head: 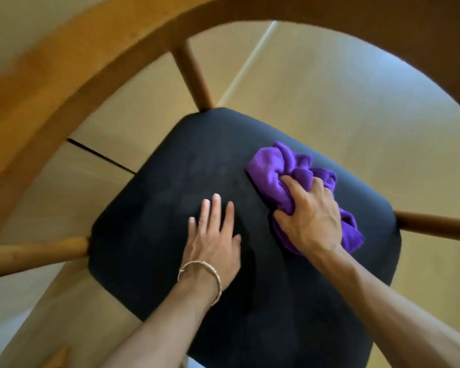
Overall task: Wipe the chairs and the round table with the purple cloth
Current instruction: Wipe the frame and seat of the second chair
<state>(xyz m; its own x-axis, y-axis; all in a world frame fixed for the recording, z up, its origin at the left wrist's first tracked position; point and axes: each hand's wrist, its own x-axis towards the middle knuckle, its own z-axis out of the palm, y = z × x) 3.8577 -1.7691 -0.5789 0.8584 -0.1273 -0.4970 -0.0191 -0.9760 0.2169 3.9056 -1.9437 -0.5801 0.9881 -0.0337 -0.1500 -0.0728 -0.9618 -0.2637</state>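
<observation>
I look straight down on a chair with a black padded seat [170,208] and a curved wooden backrest [72,75]. The purple cloth [274,171] lies bunched on the right half of the seat. My right hand [308,216] presses down on it, fingers curled into the folds. Flat on the seat's middle rests my left hand [213,235], fingers spread and holding nothing, a thin bracelet on its wrist. The round table is out of view.
Wooden spindles [194,75] join the seat to the arched back rail, and wooden rails [436,225] stick out at the seat's left and right. Pale wooden floor [329,88] lies under the chair.
</observation>
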